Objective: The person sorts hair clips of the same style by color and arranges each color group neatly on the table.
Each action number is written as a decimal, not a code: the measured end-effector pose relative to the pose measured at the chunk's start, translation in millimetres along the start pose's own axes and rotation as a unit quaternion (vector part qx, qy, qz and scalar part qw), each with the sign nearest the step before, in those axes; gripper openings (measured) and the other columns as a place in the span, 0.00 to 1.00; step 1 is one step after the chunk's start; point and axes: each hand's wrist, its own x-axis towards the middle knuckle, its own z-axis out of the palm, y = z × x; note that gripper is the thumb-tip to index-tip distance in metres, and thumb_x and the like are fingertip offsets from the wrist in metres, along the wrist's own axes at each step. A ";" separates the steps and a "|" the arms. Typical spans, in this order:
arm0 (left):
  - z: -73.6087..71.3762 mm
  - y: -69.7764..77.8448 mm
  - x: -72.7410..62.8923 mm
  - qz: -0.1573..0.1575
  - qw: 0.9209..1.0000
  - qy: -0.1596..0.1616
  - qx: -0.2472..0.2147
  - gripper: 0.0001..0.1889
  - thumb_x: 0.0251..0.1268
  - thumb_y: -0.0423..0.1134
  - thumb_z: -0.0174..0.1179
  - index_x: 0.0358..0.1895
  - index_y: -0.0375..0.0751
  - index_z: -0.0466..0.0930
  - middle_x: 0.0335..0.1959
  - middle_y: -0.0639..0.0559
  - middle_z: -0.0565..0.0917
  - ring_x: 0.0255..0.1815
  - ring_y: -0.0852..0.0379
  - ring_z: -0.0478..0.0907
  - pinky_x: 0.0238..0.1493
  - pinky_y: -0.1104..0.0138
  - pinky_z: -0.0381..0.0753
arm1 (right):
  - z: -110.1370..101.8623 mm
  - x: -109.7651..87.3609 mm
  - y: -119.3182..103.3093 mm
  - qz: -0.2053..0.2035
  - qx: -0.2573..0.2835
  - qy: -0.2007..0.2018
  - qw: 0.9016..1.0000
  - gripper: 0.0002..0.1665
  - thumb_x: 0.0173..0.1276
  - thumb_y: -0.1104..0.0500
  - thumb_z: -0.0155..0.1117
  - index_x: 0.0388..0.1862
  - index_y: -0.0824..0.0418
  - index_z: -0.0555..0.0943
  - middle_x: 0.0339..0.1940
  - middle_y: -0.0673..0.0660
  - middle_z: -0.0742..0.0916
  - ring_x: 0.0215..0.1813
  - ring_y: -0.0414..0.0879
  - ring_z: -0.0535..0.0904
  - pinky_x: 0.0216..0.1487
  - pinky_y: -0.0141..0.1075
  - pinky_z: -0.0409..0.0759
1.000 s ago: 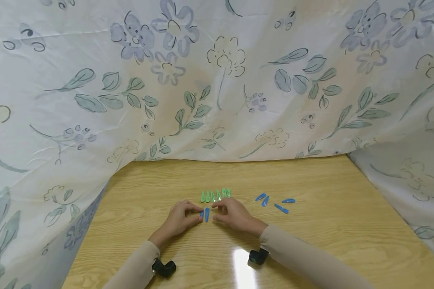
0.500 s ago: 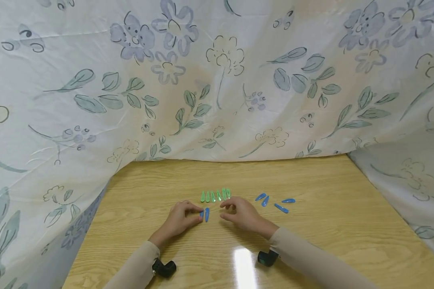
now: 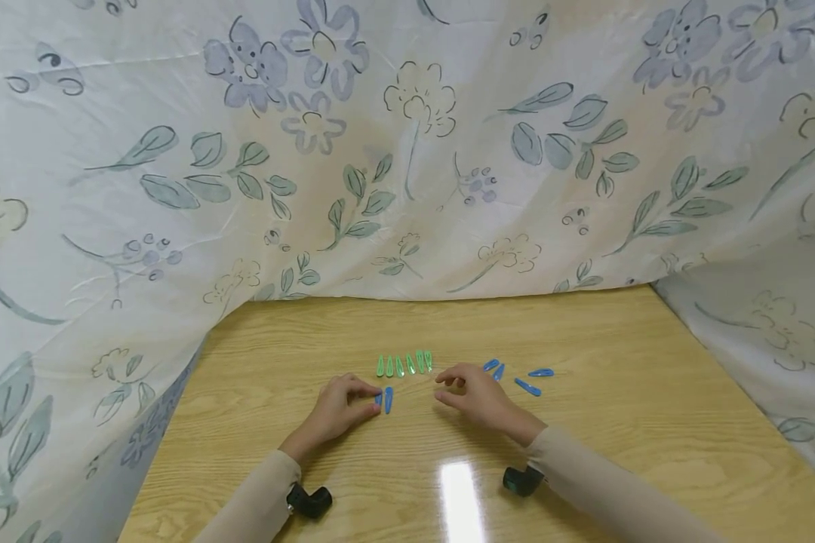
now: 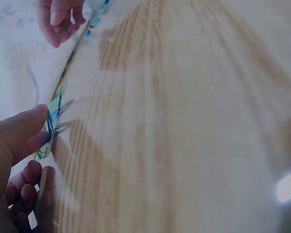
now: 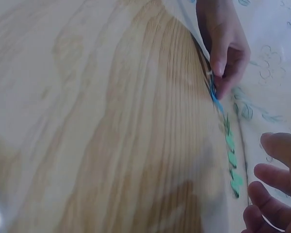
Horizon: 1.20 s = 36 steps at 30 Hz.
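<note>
My left hand [image 3: 339, 409] pinches a blue hair clip [image 3: 378, 399] between thumb and fingertips at the tabletop, partly covering it. Just right of it, a second blue snap clip [image 3: 389, 400] lies parallel. Behind these two, several green hair clips [image 3: 400, 366] lie side by side in a row. My right hand [image 3: 478, 396] hovers with loosely bent fingers, holding nothing, between that row and some loose blue clips [image 3: 528, 387]. In the right wrist view, the left hand [image 5: 228, 53] has its fingertips at the blue clip, beyond the green ones [image 5: 231, 155].
The wooden table [image 3: 299, 332] has a floral cloth [image 3: 407, 188] hanging along its back edge and more cloth at both sides. Several blue clips lie at mixed angles right of centre. Each wrist carries a small black camera [image 3: 309, 501].
My right hand has drawn away from the blue pair toward the right, now close to the loose blue clips. The left hand stays where it was, still pinching its clip.
</note>
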 end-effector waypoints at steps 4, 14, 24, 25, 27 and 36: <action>-1.3 0.0 2.3 0.003 1.000 0.002 -0.003 0.12 0.59 0.47 0.74 0.46 0.55 0.90 0.42 0.59 0.85 0.47 0.57 0.74 0.55 0.55 0.64 | -9.6 -1.8 6.4 0.018 -0.002 0.011 1.000 0.16 0.68 0.51 0.71 0.51 0.55 0.87 0.48 0.52 0.87 0.48 0.45 0.78 0.41 0.37 0.77; -4.2 -2.6 6.4 -0.003 1.000 0.000 -0.007 0.12 0.58 0.47 0.74 0.46 0.58 0.90 0.41 0.63 0.84 0.48 0.58 0.74 0.52 0.59 0.62 | -36.3 -1.7 25.7 0.030 -0.025 0.039 0.998 0.18 0.69 0.52 0.70 0.54 0.59 0.86 0.53 0.58 0.87 0.50 0.51 0.79 0.42 0.38 0.78; -9.8 -8.5 10.0 -0.011 1.000 -0.009 -0.009 0.12 0.58 0.48 0.74 0.46 0.60 0.90 0.42 0.64 0.85 0.50 0.58 0.74 0.60 0.52 0.63 | -53.6 -1.3 35.7 0.048 -0.022 0.054 0.997 0.20 0.72 0.52 0.67 0.56 0.61 0.84 0.56 0.61 0.85 0.55 0.56 0.79 0.45 0.42 0.80; -10.1 -9.1 9.7 -0.012 1.000 -0.009 -0.007 0.12 0.58 0.48 0.74 0.46 0.61 0.90 0.43 0.64 0.85 0.50 0.58 0.74 0.60 0.52 0.63 | -54.0 -1.3 37.0 0.049 -0.025 0.059 0.997 0.20 0.71 0.52 0.67 0.56 0.61 0.84 0.56 0.61 0.85 0.56 0.57 0.79 0.46 0.43 0.81; -10.5 -10.0 9.5 -0.011 1.000 -0.010 -0.006 0.12 0.58 0.48 0.74 0.46 0.60 0.90 0.43 0.64 0.85 0.49 0.59 0.74 0.59 0.52 0.63 | -54.6 -1.2 39.7 0.054 -0.030 0.070 0.996 0.19 0.71 0.52 0.68 0.55 0.61 0.85 0.56 0.61 0.85 0.57 0.58 0.78 0.47 0.44 0.81; -11.2 -10.0 9.9 -0.009 1.000 -0.010 -0.004 0.12 0.58 0.49 0.74 0.46 0.61 0.90 0.43 0.64 0.84 0.47 0.60 0.73 0.56 0.56 0.63 | -59.3 3.2 53.4 0.054 -0.088 0.117 0.988 0.16 0.68 0.51 0.70 0.48 0.58 0.89 0.53 0.62 0.88 0.54 0.60 0.82 0.56 0.57 0.73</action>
